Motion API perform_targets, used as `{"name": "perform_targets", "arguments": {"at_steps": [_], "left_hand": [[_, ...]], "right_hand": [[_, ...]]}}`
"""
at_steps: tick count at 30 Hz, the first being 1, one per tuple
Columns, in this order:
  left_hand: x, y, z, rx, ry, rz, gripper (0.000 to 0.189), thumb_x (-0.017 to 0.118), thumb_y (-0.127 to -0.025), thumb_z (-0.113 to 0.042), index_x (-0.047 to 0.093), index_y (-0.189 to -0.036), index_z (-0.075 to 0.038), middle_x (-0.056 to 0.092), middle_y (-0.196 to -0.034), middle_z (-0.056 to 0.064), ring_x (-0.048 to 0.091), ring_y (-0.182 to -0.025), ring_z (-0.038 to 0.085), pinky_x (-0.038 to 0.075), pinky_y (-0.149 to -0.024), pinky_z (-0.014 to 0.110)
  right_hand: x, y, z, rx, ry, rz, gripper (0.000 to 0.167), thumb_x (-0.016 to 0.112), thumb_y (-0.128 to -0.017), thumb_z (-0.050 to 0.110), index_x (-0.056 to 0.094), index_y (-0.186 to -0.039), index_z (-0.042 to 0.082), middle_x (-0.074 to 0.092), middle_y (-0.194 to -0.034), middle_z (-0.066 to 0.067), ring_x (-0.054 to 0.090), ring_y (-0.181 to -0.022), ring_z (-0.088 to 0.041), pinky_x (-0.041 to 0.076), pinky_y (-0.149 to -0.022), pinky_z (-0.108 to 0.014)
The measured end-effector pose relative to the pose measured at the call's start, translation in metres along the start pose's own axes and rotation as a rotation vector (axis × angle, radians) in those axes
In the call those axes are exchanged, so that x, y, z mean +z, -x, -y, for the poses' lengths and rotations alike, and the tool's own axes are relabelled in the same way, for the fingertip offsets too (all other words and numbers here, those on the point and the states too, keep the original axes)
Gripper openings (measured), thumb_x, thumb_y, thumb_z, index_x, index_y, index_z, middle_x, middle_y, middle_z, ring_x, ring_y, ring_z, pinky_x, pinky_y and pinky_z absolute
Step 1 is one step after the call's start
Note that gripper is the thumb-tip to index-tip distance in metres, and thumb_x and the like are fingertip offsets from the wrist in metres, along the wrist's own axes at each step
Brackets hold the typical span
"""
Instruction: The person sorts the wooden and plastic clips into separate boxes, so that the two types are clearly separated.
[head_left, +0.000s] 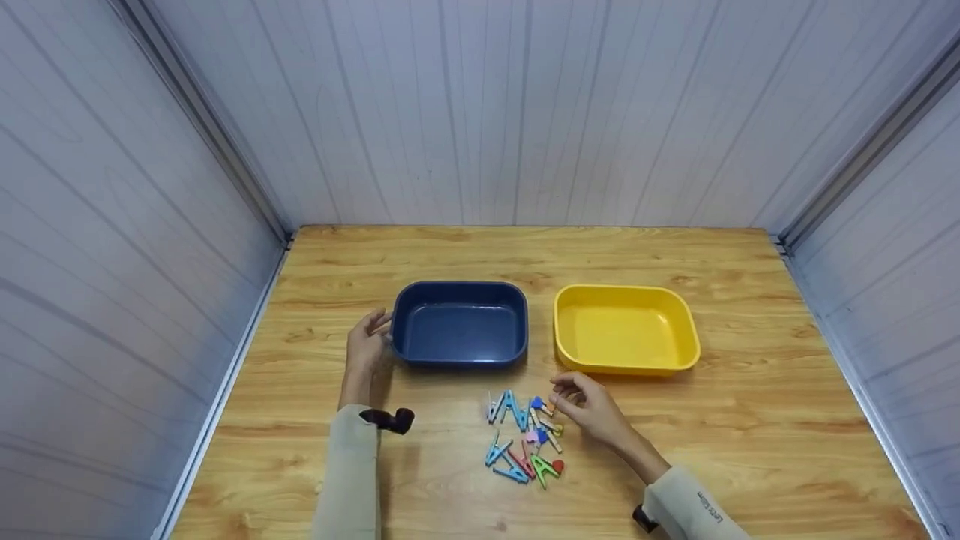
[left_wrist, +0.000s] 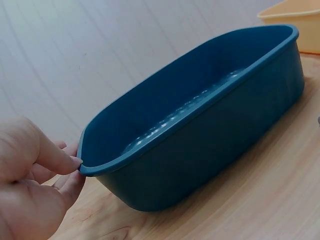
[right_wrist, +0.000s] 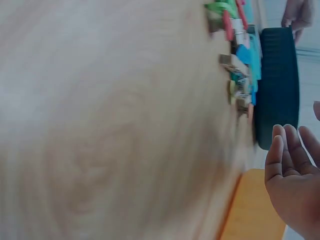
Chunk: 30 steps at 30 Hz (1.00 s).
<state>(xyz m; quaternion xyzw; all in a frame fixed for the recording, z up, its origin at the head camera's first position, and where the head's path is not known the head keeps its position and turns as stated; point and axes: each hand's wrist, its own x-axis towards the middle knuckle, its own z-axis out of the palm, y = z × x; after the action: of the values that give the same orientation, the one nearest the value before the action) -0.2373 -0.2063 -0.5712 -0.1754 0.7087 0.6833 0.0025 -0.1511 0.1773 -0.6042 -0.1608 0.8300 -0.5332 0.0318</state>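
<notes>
At the left end of a dark blue plastic bin (head_left: 459, 361), my left hand (head_left: 366, 345) has its thumb and fingers at the rim. The left wrist view shows the thumb tip on the rim's corner, with other fingers just below it outside. My right hand (head_left: 596, 409) hovers beside a loose pile of small clothespins, its fingers loosely bent and nothing visibly held. Among the pile are a light blue clothespin (head_left: 512, 474), a green clothespin (head_left: 542, 470) and a pink-red one, plus small wooden clips with coloured ornaments. An orange piece shows right at the right fingertips.
A yellow plastic bin (head_left: 626, 370) stands right of the blue one, just beyond my right hand. Both bins have bare floors. The wooden table (head_left: 750, 420) meets pale panel walls (head_left: 480, 112) at the back and sides.
</notes>
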Motion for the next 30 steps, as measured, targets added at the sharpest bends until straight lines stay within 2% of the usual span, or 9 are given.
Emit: {"name": "perform_targets", "arguments": {"at_steps": [5, 8, 11, 16, 19, 26, 30], "left_hand": [[-0.001, -0.001, 0.0, -0.021, 0.002, 0.009, 0.057, 0.037, -0.087, 0.018, 0.038, -0.142, 0.004, 0.049, -0.14, 0.021, 0.048, -0.129, 0.032, 0.042, -0.097, 0.032], [-0.001, -0.002, 0.0, -0.031, 0.009, 0.01, 0.056, 0.036, -0.088, 0.017, 0.038, -0.142, 0.003, 0.049, -0.14, 0.02, 0.047, -0.129, 0.032, 0.039, -0.103, 0.037], [-0.001, -0.003, 0.0, -0.032, 0.01, 0.001, 0.056, 0.036, -0.088, 0.018, 0.039, -0.142, 0.002, 0.05, -0.139, 0.019, 0.048, -0.128, 0.031, 0.041, -0.1, 0.033], [-0.001, -0.004, 0.002, -0.003, 0.022, -0.008, 0.057, 0.038, -0.085, 0.019, 0.04, -0.14, 0.006, 0.051, -0.137, 0.022, 0.05, -0.126, 0.034, 0.045, -0.08, 0.019], [-0.001, -0.004, 0.003, 0.007, 0.038, -0.011, 0.058, 0.038, -0.084, 0.021, 0.04, -0.14, 0.007, 0.05, -0.137, 0.024, 0.05, -0.126, 0.035, 0.044, -0.074, 0.015], [0.0, -0.001, 0.0, -0.028, 0.047, -0.006, 0.059, 0.038, -0.084, 0.02, 0.039, -0.141, 0.005, 0.05, -0.138, 0.021, 0.05, -0.127, 0.032, 0.045, -0.083, 0.022], [0.0, 0.0, -0.001, -0.044, 0.041, 0.005, 0.058, 0.039, -0.086, 0.018, 0.038, -0.142, 0.004, 0.05, -0.139, 0.02, 0.048, -0.128, 0.032, 0.044, -0.08, 0.021]], "right_hand": [[0.001, 0.005, -0.006, 0.0, 0.067, 0.057, 0.029, 0.068, -0.088, 0.014, 0.061, -0.113, 0.0, 0.064, -0.098, -0.012, 0.059, -0.085, -0.011, 0.052, -0.074, -0.026], [0.001, 0.006, -0.007, 0.02, 0.099, 0.083, 0.03, 0.069, -0.088, 0.017, 0.062, -0.113, 0.001, 0.063, -0.097, -0.01, 0.058, -0.084, -0.012, 0.051, -0.073, -0.026], [0.001, 0.006, -0.009, 0.026, 0.123, 0.111, 0.03, 0.069, -0.088, 0.017, 0.062, -0.113, 0.001, 0.063, -0.098, -0.01, 0.059, -0.085, -0.015, 0.052, -0.073, -0.027], [0.001, 0.006, -0.011, 0.038, 0.133, 0.154, 0.028, 0.067, -0.089, 0.014, 0.061, -0.112, -0.001, 0.062, -0.103, -0.013, 0.06, -0.089, -0.018, 0.052, -0.075, -0.026], [0.003, 0.006, -0.012, 0.037, 0.149, 0.161, 0.025, 0.065, -0.09, 0.011, 0.062, -0.111, -0.001, 0.062, -0.104, -0.013, 0.06, -0.09, -0.019, 0.052, -0.076, -0.025], [0.008, 0.005, -0.011, 0.04, 0.242, 0.109, 0.016, 0.066, -0.087, 0.006, 0.064, -0.103, 0.003, 0.062, -0.097, -0.008, 0.058, -0.084, -0.015, 0.05, -0.073, -0.024], [0.011, 0.003, -0.009, 0.048, 0.282, 0.083, 0.012, 0.066, -0.087, 0.005, 0.064, -0.098, 0.005, 0.061, -0.093, -0.005, 0.056, -0.081, -0.012, 0.049, -0.071, -0.024]]}}
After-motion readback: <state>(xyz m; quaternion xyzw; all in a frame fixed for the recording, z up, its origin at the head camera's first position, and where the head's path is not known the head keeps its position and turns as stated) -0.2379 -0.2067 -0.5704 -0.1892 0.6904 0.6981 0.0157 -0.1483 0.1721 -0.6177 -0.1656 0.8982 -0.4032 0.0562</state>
